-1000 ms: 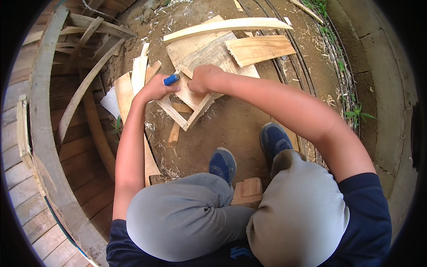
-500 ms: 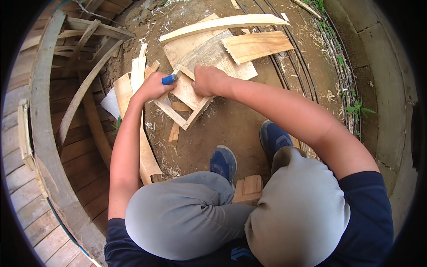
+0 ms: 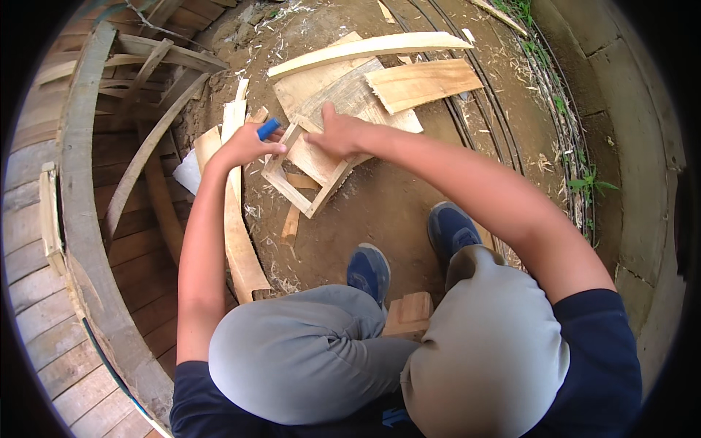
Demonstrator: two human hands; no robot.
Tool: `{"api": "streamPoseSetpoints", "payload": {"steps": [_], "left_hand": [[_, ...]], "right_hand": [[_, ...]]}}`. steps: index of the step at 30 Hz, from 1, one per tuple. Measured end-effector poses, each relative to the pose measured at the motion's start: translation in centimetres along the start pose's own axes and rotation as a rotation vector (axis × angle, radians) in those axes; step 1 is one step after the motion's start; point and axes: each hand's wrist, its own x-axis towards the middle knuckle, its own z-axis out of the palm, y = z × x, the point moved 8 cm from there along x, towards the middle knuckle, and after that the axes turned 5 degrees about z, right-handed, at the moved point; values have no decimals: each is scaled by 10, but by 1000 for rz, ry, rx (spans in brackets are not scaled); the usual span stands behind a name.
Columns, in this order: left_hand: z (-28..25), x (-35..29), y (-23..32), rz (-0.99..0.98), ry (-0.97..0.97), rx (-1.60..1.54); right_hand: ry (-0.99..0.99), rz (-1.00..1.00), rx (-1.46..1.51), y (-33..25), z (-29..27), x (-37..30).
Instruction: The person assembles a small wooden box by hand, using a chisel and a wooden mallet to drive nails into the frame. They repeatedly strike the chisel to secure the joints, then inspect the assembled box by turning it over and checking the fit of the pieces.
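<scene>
My left hand (image 3: 244,144) has a short, thick blue cylinder (image 3: 268,129) tucked in its fingers, thumb stretched toward the wood; whether it is a marker or a tool handle does not show. Right of it is a small rectangular wooden frame (image 3: 330,191) of light strips, tilted on the ground with a crosspiece inside. My right hand (image 3: 339,135) rests at the frame's far right part, thumb and forefinger apart, its other fingers partly hidden. Beneath and beyond the frame lie wide boards (image 3: 350,89), one of them weathered grey.
A curved strip (image 3: 369,50) and a short plank (image 3: 427,82) lie at the far side. Long offcuts (image 3: 244,248) run along the left, beside a slatted wooden structure (image 3: 80,219). Dark cables (image 3: 482,109) cross the dirt at right. A wooden block (image 3: 409,312) sits between my knees.
My left hand has drawn back left from the frame, its blue cylinder now angled upward. My right hand's grip has loosened, its thumb and forefinger spreading. The whole view has shifted slightly.
</scene>
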Motion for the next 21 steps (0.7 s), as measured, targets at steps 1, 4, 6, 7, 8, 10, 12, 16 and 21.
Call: {"api": "streamPoseSetpoints", "payload": {"steps": [1,4,6,7,8,10,12,16,21], "left_hand": [[-16,-1,6,33,49,29],[-49,-3,50,16,175,157],[-48,-3,90,19,115,191],[-44,-3,111,40,81,197],[-37,1,133,77,43,209],[-25,6,163,215,119,77],[-14,13,175,177,110,67],[-31,-7,195,229,49,364],[-85,-57,114,154,492,-70]], "right_hand": [[6,28,86,2,-10,0],[372,-345,160,-35,-80,-30],[418,-580,-48,-76,-106,-66],[358,-624,-282,-94,-107,-84],[309,-651,-518,-100,-103,-98],[384,-569,-638,-91,-91,-98],[334,-384,-594,-76,-89,-94],[247,-356,-504,-22,-102,-102],[158,-87,-363,46,-116,-130]]}}
